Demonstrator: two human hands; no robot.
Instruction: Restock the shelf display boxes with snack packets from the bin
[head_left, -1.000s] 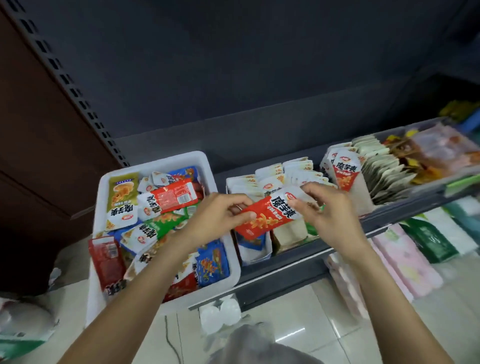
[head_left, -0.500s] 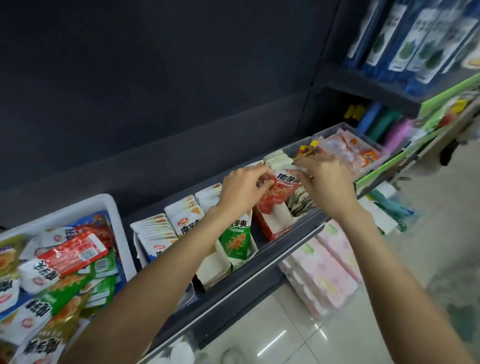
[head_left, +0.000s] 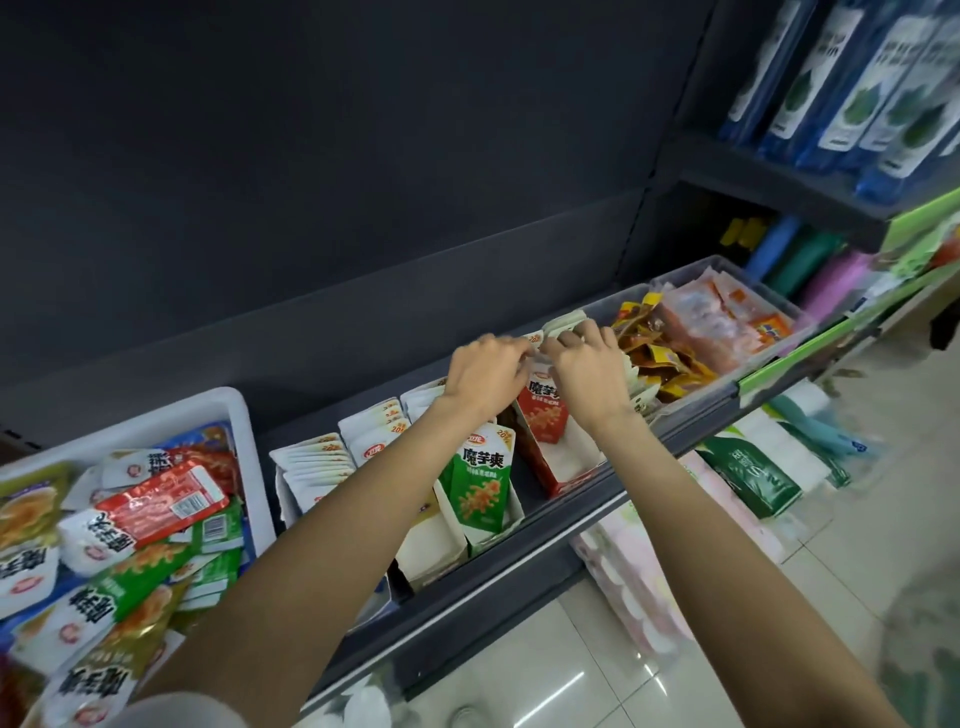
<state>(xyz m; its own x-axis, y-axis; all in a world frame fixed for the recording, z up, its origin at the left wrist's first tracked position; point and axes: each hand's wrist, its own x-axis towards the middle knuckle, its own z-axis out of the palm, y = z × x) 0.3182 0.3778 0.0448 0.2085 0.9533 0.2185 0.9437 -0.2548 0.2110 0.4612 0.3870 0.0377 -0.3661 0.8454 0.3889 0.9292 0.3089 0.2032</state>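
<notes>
Both hands work together over the red cardboard display box (head_left: 550, 441) on the dark metal shelf (head_left: 519, 551). The left hand (head_left: 485, 379) and right hand (head_left: 589, 371) pinch the top of a red-and-white snack packet (head_left: 543, 402) standing in that box; how firmly is hard to tell. To do it well, slide the packet straight down behind the front panel, label facing out, upright. The white plastic bin (head_left: 236, 415), far left, holds more packets.
</notes>
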